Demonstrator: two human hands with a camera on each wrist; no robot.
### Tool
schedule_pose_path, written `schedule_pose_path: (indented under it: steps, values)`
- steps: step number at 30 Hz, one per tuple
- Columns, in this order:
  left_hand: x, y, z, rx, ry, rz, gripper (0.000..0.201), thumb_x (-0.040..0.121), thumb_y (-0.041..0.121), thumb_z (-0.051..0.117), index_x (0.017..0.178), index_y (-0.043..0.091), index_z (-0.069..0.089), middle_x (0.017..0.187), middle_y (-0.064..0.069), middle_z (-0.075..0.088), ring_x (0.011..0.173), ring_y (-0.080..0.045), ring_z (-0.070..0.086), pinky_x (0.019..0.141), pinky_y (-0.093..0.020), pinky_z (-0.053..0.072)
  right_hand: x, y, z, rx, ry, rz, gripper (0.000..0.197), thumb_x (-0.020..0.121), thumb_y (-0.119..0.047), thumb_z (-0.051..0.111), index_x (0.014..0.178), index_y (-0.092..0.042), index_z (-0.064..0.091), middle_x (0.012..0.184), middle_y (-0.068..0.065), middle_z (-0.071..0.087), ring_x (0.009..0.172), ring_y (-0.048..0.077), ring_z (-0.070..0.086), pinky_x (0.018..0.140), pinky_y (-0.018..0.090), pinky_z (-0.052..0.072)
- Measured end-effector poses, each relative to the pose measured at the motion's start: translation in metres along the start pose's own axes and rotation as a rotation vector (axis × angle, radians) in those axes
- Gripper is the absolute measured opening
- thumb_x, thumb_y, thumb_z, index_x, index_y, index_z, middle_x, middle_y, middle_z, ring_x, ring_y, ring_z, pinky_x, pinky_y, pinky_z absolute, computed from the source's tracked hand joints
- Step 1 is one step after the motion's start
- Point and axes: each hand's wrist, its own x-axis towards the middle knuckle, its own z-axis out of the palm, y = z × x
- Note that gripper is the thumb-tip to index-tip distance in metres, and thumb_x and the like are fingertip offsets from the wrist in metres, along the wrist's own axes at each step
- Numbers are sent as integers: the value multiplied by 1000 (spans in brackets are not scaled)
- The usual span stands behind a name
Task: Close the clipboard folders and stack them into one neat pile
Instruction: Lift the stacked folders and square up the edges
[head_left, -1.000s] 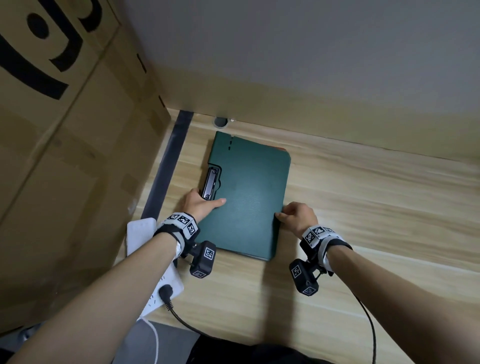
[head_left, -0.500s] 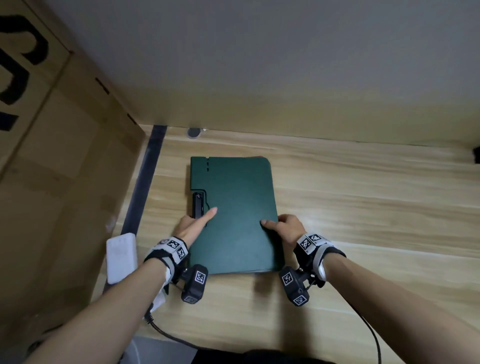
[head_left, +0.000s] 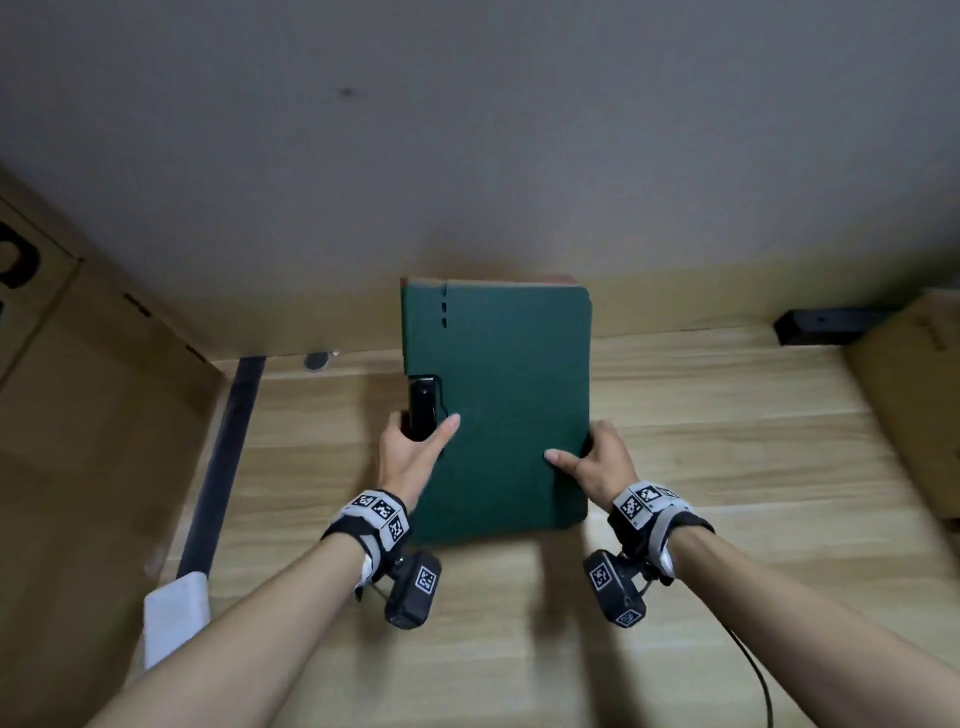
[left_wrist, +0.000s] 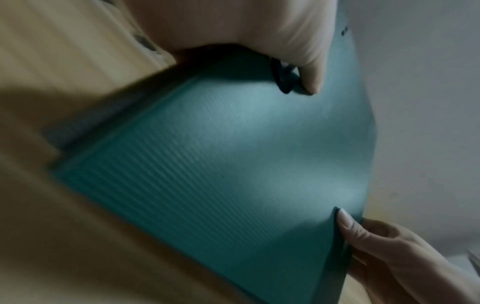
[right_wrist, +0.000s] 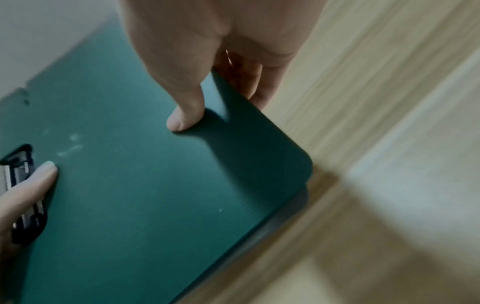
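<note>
A: The folder (head_left: 498, 410), green and closed, was held up above the wooden desk (head_left: 727, 441), its far end close to the wall (head_left: 467, 156).

B: How was it gripped?

A: The left hand (head_left: 410, 449) pinched the left edge by the black clip (head_left: 422, 408), thumb on the cover. The right hand (head_left: 597, 460) pinched the right edge, thumb on top, fingers beneath.

B: Which way did it lie?

A: Long axis ran away from the person, clip side to their left.

B: Risks?

A: A reddish edge showed beneath the far end, perhaps a second folder. Held only at the edges, that one could likely slip out, or the far end might bump the wall.
</note>
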Motion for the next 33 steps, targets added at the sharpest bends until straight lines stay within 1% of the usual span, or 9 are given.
schedule_pose_path:
  steps: [2, 7, 11, 16, 22, 26, 28, 30, 33]
  values:
    - [7, 19, 11, -30, -49, 54, 81, 59, 62, 83, 120, 14, 58, 113, 0, 68, 105, -18, 65, 91, -34, 53, 3, -9, -21, -40, 127, -40, 49, 70, -34, 83, 110, -15, 61, 107, 3, 56, 98, 18, 57, 90, 36, 49]
    - [3, 34, 36, 20, -166, 163, 45, 64, 31, 90, 101, 24, 65, 98, 9, 70, 95, -10, 66, 84, -25, 52, 8, 8, -53, -76, 270, -116, 57, 69, -22, 84, 119, -13, 58, 110, 5, 58, 104, 23, 57, 90, 41, 49]
    - [-11, 7, 55, 21, -235, 98, 51, 59, 30, 92, 102, 25, 65, 100, 8, 73, 97, -13, 69, 91, -31, 54, -3, 38, -60, -151, 286, -81, 60, 68, -24, 86, 119, -15, 57, 109, 4, 61, 96, 25, 61, 81, 40, 52]
    - [-26, -9, 64, 26, -220, 114, 55, 56, 38, 91, 104, 30, 64, 100, 13, 72, 97, -9, 69, 85, -25, 54, -14, 57, -58, -68, 257, -34, 52, 69, -28, 86, 114, -21, 60, 104, -1, 71, 92, 21, 66, 82, 41, 55]
    - [-23, 3, 49, 123, -388, 126, 81, 61, 36, 91, 127, 32, 45, 110, 22, 61, 103, 3, 57, 90, -20, 44, -15, 43, -68, 94, 179, -84, 71, 57, -36, 90, 119, -26, 58, 110, -9, 69, 104, 13, 65, 89, 36, 54]
    - [-15, 8, 34, 239, -515, 138, 82, 64, 34, 89, 133, 29, 46, 124, 12, 62, 116, -11, 58, 93, -22, 44, -22, 7, -84, 335, 129, -213, 75, 58, -33, 92, 123, -21, 56, 113, -5, 71, 106, 12, 67, 91, 34, 55]
    - [-13, 13, 29, 271, -526, 140, 78, 69, 22, 86, 135, 25, 45, 128, 10, 58, 121, -14, 53, 103, -32, 43, -24, -12, -95, 408, 138, -250, 72, 60, -38, 86, 123, -18, 56, 113, -2, 70, 105, 13, 67, 92, 34, 54]
    - [-13, 20, 25, 264, -539, 140, 77, 73, 14, 83, 138, 20, 42, 130, 8, 54, 124, -13, 49, 107, -32, 38, -23, -31, -108, 398, 174, -287, 60, 69, -48, 75, 119, -21, 55, 111, -2, 68, 104, 15, 66, 92, 33, 51]
    - [-8, 33, 23, 238, -522, 168, 76, 73, 11, 83, 137, 16, 44, 133, 2, 56, 123, -16, 51, 108, -32, 37, -19, -62, -120, 438, 229, -356, 23, 85, -51, 56, 88, -29, 57, 83, -13, 58, 77, 6, 53, 76, 27, 43]
